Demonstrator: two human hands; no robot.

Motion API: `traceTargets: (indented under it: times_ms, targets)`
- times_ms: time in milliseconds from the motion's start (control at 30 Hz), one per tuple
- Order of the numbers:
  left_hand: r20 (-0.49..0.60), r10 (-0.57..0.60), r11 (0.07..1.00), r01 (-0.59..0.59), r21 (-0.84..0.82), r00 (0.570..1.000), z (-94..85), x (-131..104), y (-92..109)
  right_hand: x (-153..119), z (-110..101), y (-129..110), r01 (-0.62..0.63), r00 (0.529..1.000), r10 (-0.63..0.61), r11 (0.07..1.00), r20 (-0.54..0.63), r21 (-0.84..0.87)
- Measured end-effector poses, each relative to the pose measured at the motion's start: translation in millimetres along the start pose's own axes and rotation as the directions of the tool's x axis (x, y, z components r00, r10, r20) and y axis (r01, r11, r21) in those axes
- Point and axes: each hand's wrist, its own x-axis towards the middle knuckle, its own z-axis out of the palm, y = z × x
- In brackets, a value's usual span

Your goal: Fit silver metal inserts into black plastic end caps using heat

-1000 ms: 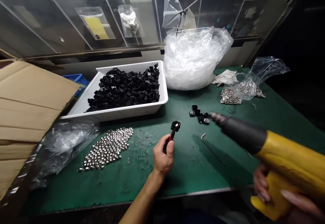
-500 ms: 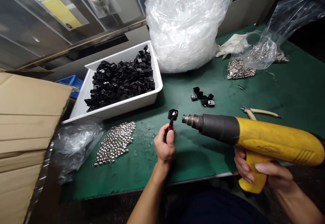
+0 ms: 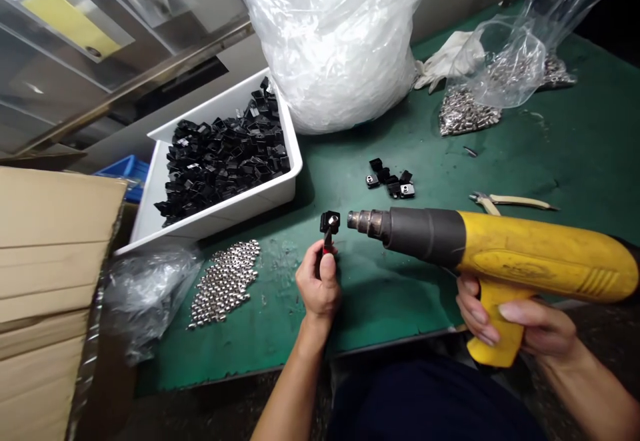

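Observation:
My left hand [image 3: 319, 283] is closed round the handles of red-and-black pliers [image 3: 327, 242], mostly hidden by the fingers. At the tip of the pliers sits a small black plastic part [image 3: 326, 221] with a shiny metal fitting [image 3: 333, 221] on it. My right hand [image 3: 517, 321] grips the handle of a yellow heat gun [image 3: 545, 254]. Its stepped metal nozzle [image 3: 367, 223] points left at the black part, with a small gap between them. Several black parts [image 3: 393, 181], some with metal fittings, lie on the green table [image 3: 390, 301] beyond the nozzle.
A white tray [image 3: 240, 204] of black parts stands at the back left, beside a large plastic bag [image 3: 335, 47]. Metal fittings [image 3: 227, 284] lie front left. Cutters [image 3: 520, 202], a glove [image 3: 450, 61] and a bag of metal pieces [image 3: 467, 113] are right. A cardboard box [image 3: 50, 281] borders the left.
The view has shifted slightly. The heat gun's nozzle is a little closer to the black part on the pliers. Both hands keep their holds.

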Motion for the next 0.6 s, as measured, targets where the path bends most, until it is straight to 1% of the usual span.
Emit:
traceTargets:
  times_ms: [333, 433, 600]
  targets:
    - [0.000, 0.004, 1.000, -0.004, -0.003, 1.000, 0.7, -0.3, 1.0, -1.0, -1.0, 1.4, 0.010, 1.000, -0.010, 1.000, 0.028, 0.015]
    - [-0.008, 0.012, 0.999, -0.012, -0.031, 1.000, 1.1, -0.5, 0.3, -1.6, -1.8, 1.4, 0.007, 0.999, -0.007, 1.000, 0.037, 0.019]
    - [-0.003, 0.005, 1.000, -0.005, -0.023, 1.000, 1.5, -0.9, 1.0, -1.9, -1.6, -0.4, -0.003, 0.999, 0.003, 1.000, 0.044, 0.003]
